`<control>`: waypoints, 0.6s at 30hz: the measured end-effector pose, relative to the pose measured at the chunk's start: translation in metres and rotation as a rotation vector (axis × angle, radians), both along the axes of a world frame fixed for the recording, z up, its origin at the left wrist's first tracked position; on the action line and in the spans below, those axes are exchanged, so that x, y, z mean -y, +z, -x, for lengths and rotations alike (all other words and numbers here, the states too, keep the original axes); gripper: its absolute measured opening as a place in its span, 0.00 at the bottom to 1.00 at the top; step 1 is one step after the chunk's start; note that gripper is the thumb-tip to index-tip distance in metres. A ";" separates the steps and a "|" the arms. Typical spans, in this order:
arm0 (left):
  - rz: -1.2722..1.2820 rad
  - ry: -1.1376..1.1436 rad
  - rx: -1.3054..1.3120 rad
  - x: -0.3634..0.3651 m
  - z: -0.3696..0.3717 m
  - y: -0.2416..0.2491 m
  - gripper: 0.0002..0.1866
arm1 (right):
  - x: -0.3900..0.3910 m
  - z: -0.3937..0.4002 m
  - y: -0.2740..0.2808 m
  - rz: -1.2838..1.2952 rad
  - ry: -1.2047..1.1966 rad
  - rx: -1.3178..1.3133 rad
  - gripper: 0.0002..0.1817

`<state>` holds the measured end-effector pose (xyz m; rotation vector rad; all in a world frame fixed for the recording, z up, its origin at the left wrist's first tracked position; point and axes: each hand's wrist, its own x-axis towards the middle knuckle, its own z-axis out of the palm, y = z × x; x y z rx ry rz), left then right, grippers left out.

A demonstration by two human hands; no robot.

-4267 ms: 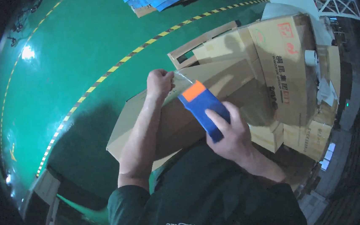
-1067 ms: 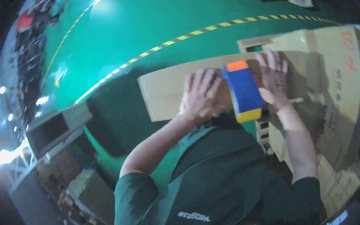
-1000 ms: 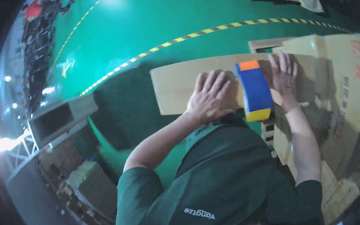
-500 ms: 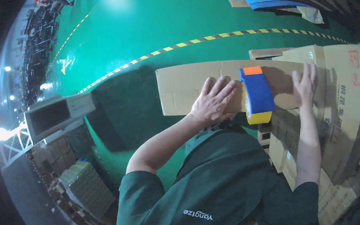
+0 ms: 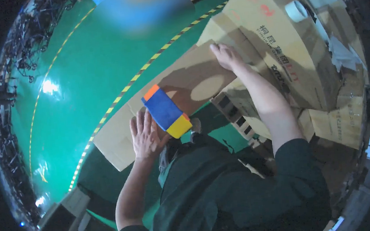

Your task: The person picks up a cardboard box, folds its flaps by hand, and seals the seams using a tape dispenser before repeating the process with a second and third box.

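Observation:
A long flat cardboard box (image 5: 190,74) lies tilted in front of me, running from lower left to upper right. My left hand (image 5: 145,136) rests flat on its near left part, fingers spread. My right hand (image 5: 226,56) presses flat on its far right end. A blue tape dispenser (image 5: 166,111) with an orange tip and a yellow end sits on the box between the two hands, right beside my left hand; neither hand grips it.
Large printed cardboard cartons (image 5: 292,42) are stacked at the right, with a roll of tape (image 5: 296,10) on top. A wooden pallet (image 5: 232,107) lies under them. The green floor (image 5: 86,71) with a yellow-black striped line (image 5: 118,94) stretches to the left.
My right hand has let go of the dispenser, which now lies on the box, and slid out to the box's right end. The view has swung, so the box appears tilted.

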<state>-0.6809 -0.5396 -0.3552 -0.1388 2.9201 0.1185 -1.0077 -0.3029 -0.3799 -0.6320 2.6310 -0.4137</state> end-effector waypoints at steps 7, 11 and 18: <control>0.035 0.028 0.006 -0.002 0.000 -0.005 0.50 | -0.010 0.011 -0.009 -0.001 -0.093 0.038 0.38; 0.034 0.051 0.018 -0.004 0.002 -0.002 0.48 | -0.032 0.025 -0.038 0.117 -0.031 -0.098 0.12; 0.033 0.024 -0.033 -0.008 0.004 -0.003 0.45 | -0.031 0.001 -0.023 0.270 -0.419 0.522 0.43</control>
